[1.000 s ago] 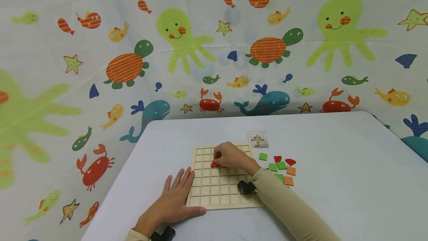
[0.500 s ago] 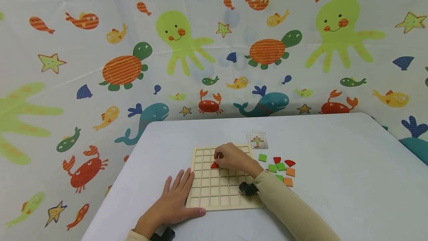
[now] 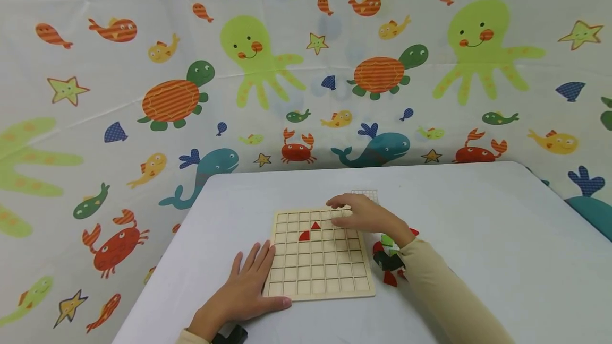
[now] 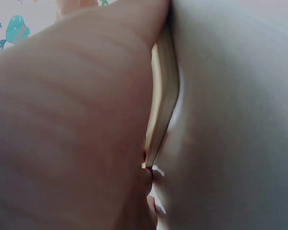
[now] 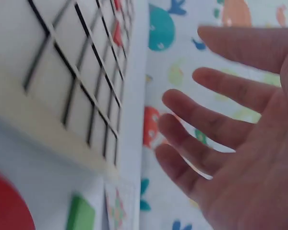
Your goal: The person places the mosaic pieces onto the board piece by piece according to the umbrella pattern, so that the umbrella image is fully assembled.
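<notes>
A wooden grid board [image 3: 319, 272] lies on the white table. Two red pieces sit in its cells: a quarter-round one [image 3: 304, 236] and a small triangle [image 3: 315, 225] up and to the right of it. My left hand [image 3: 241, 291] lies flat with fingers spread against the board's left edge, its thumb by the front left corner. Over the board's far right part, my right hand [image 3: 368, 215] hovers with nothing in it. The right wrist view shows that hand's fingers [image 5: 206, 115] apart and loosely extended.
Beyond the board lies a printed grid card [image 3: 365, 193], partly behind my right hand. Loose pieces lie right of the board, including a red one [image 3: 390, 278] and a green one [image 3: 387, 240], partly covered by my wrist and its black camera [image 3: 388, 260]. A sea-animal curtain [image 3: 268, 41] hangs behind the table.
My right hand has let go of the pieces on the board and moved right, its fingers opening. The red triangle now shows beside the red quarter-round. My left hand stays in place.
</notes>
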The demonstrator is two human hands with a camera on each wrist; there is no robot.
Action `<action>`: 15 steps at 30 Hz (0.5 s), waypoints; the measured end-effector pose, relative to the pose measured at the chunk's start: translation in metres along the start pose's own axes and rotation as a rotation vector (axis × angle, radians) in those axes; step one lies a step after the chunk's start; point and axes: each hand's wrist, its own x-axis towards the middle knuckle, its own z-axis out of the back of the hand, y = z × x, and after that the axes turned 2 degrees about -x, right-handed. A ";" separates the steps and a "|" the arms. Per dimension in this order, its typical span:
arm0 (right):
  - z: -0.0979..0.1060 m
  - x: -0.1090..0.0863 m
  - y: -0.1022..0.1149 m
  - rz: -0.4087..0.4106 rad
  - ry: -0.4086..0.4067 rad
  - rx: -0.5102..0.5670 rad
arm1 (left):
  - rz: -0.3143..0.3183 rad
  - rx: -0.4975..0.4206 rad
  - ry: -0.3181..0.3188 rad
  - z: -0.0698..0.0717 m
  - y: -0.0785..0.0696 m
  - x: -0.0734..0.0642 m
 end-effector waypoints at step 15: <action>0.051 -0.030 -0.045 -0.132 0.063 0.066 | 0.004 0.014 -0.008 -0.006 -0.001 -0.001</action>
